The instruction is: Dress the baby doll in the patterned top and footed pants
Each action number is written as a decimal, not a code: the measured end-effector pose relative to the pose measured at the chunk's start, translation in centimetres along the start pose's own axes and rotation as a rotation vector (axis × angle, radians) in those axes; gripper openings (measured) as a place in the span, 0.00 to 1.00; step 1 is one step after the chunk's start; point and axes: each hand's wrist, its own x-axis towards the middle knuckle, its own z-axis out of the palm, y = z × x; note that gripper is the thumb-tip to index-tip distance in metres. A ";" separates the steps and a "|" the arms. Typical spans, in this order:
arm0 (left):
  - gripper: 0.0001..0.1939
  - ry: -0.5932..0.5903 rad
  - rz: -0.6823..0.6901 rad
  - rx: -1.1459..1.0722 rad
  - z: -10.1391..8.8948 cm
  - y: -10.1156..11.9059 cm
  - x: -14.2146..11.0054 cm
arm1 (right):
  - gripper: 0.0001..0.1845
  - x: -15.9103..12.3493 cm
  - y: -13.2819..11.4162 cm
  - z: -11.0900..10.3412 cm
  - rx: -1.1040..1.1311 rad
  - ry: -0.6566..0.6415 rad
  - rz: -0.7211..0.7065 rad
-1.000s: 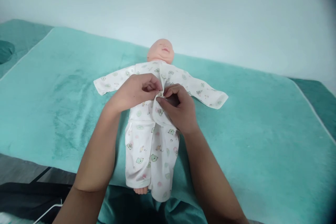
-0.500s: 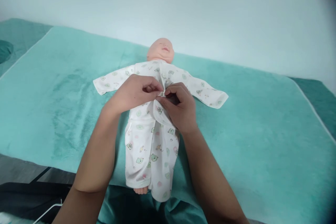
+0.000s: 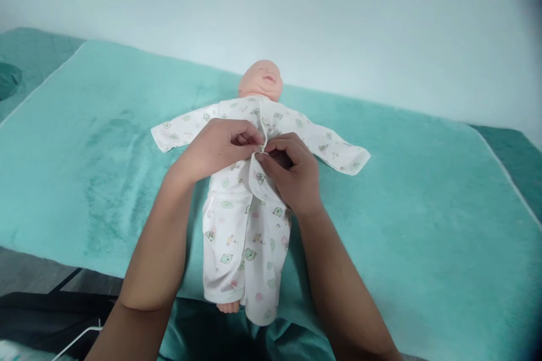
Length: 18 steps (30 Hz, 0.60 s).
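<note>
A baby doll (image 3: 261,80) lies on its back in a white printed jacket (image 3: 231,180) and matching trousers (image 3: 224,237). Its sleeves stretch out to both sides, and toes show below one trouser leg. Over the chest, my left hand (image 3: 218,144) pinches the jacket's front edge close to a small round button (image 3: 260,149). My right hand (image 3: 294,172) is closed on the opposite front edge, its thumb and forefinger beside the same button. The jacket's lower front flap hangs loose beneath my fingers. Whether the button sits in a buttonhole is hidden by my fingertips.
A turquoise plush cover (image 3: 402,208) spreads under the doll, over darker green fabric (image 3: 508,149) at the sides. Behind it rises a pale wall (image 3: 339,22). A black item (image 3: 51,316) with a white cord (image 3: 78,341) lies at the lower left.
My fingers have shifted very slightly at the button, with my right hand a touch farther right. The jacket's edges stay pinched, and the view has moved a little.
</note>
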 end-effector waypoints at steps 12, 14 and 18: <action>0.05 0.010 -0.026 -0.043 0.1 -0.1 0.0 | 0.03 0.0 0.0 -0.1 0.005 -0.005 -0.004; 0.05 0.013 -0.025 -0.072 0.2 -0.2 0.1 | 0.03 0.0 0.0 -0.1 0.006 -0.005 -0.005; 0.06 0.003 -0.027 -0.144 0.4 -0.2 0.3 | 0.05 0.0 -0.1 0.0 0.012 0.000 0.001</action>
